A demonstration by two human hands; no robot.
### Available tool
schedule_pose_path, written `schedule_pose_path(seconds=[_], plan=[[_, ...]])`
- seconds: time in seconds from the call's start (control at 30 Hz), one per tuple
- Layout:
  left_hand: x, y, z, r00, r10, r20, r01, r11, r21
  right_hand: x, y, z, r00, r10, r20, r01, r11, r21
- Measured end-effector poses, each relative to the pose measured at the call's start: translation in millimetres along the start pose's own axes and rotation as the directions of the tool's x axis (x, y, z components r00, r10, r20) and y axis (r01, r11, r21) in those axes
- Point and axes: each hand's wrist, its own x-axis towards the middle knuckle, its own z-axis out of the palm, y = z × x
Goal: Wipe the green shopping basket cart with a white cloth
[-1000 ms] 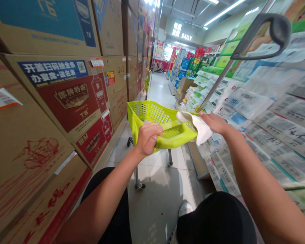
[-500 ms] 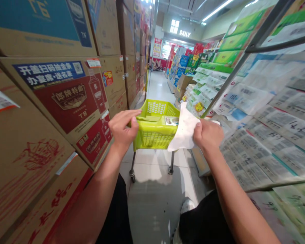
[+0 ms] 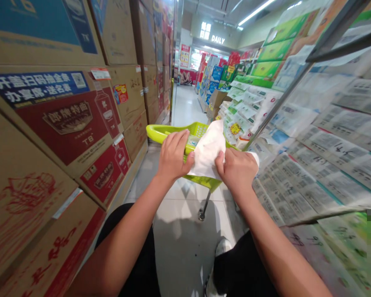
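Observation:
A lime-green plastic shopping cart [image 3: 156, 133] stands in front of me at an angle, its handle bar crossing under both hands. My left hand [image 3: 174, 154] is closed over the middle of that handle, with its thumb close to a white cloth [image 3: 208, 150]. The cloth drapes over the right part of the handle and hides it there. My right hand [image 3: 239, 165] grips the cloth, thumb on top, and a bit of white sticks out beyond its knuckles. Whether the bar lies inside this grip cannot be seen.
Stacked cardboard cartons [image 3: 80, 128] form a wall on the left. Shelves of wrapped tissue packs [image 3: 315, 152] line the right, with a slanting metal bar [image 3: 284, 97] before them. The tiled aisle floor [image 3: 188, 103] runs ahead toward a lit "DAILY" sign [image 3: 218, 40].
My left hand has moved right along the handle, nearer the cloth. The cart has swung so its left handle end sticks out. My right hand and the cloth have shifted slightly left.

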Motion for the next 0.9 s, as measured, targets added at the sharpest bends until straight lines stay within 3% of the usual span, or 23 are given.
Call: schedule_pose_path(seconds=[0.03,0.1,0.2,0.3,0.37,0.43,0.5,0.57,0.7,0.8,0.9], plan=[[0.4,-1.7,1.2,1.0,0.015,0.001,-0.015,1.0,-0.01,-7.0,0.5,2.2,0.997,-0.028,-0.069,0.027,1.0,-0.008],[0.9,-1.2,3.3,0.999,0.038,-0.004,-0.038,0.999,-0.033,-15.2,2.0,1.0,0.994,-0.031,-0.101,0.028,0.999,-0.024],[0.3,5.2,5.8,0.998,0.057,-0.004,-0.057,0.997,-0.059,-10.7,6.0,-13.2,0.993,0.082,0.089,-0.079,0.996,-0.037],[-1.9,13.3,7.3,0.999,0.053,0.0,-0.053,0.996,-0.071,9.8,14.6,-30.1,0.887,0.178,0.427,-0.181,0.983,-0.034],[-3.6,17.7,7.7,0.999,0.046,0.002,-0.045,0.997,-0.07,26.3,23.2,-37.0,0.793,0.133,0.594,-0.18,0.983,0.02],[-5.1,20.4,7.7,0.998,0.055,0.006,-0.055,0.997,-0.06,39.2,31.2,-39.8,0.721,0.039,0.692,-0.165,0.979,0.116],[-5.8,21.0,7.4,0.997,0.079,0.001,-0.079,0.996,-0.051,44.7,35.4,-40.3,0.684,-0.015,0.729,-0.165,0.971,0.175],[-5.3,19.6,7.0,0.995,0.097,-0.01,-0.098,0.994,-0.057,41.1,34.3,-39.0,0.711,0.028,0.702,-0.172,0.976,0.136],[-2.6,13.8,6.4,0.997,0.078,-0.004,-0.078,0.992,-0.104,15.6,24.0,-29.0,0.881,0.168,0.441,-0.174,0.984,-0.028],[-1.5,9.6,5.9,1.0,0.03,-0.004,-0.03,0.992,-0.121,-3.1,19.5,-18.0,0.976,0.122,0.18,-0.12,0.992,-0.025],[-1.9,4.3,4.3,1.0,0.027,-0.014,-0.029,0.992,-0.124,-13.9,20.6,-12.5,1.0,0.022,0.016,-0.023,0.998,0.06]])
